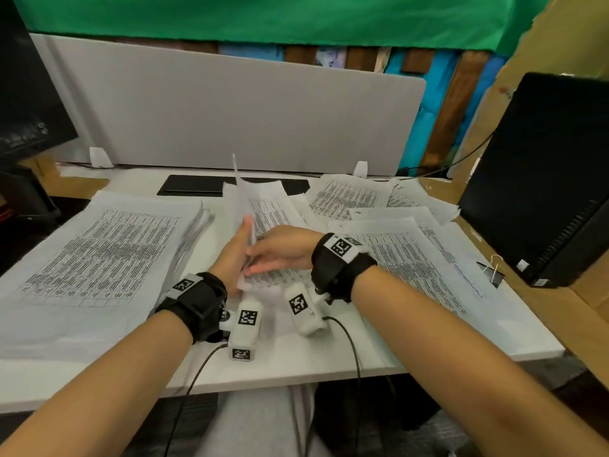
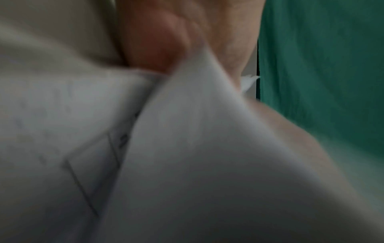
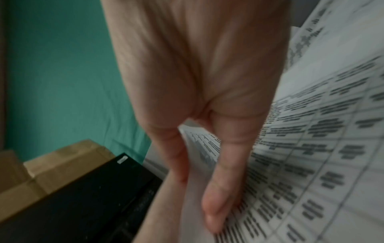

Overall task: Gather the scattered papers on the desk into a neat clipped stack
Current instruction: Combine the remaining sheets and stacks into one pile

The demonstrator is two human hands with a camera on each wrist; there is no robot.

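Note:
Printed sheets cover the white desk [image 1: 329, 361]. A thick pile [image 1: 105, 255] lies at the left, and loose sheets [image 1: 412, 258] spread across the middle and right. At the centre my left hand [image 1: 235, 249] lifts a few sheets [image 1: 244, 199] on edge. In the left wrist view that paper [image 2: 197, 148] runs between thumb [image 2: 153, 41] and palm. My right hand [image 1: 283, 250] reaches left across the same sheets. In the right wrist view a page edge [image 3: 199, 148] sits between its thumb [image 3: 174, 156] and forefinger [image 3: 224, 172]. A black binder clip [image 1: 493, 270] lies on paper at the right.
A black computer tower [image 1: 543, 179] stands at the right edge on brown cardboard. A dark monitor [image 1: 29, 94] is at the far left. A flat black slab [image 1: 197, 186] lies at the back under the grey divider [image 1: 230, 117]. Wrist-camera cables hang over the front edge.

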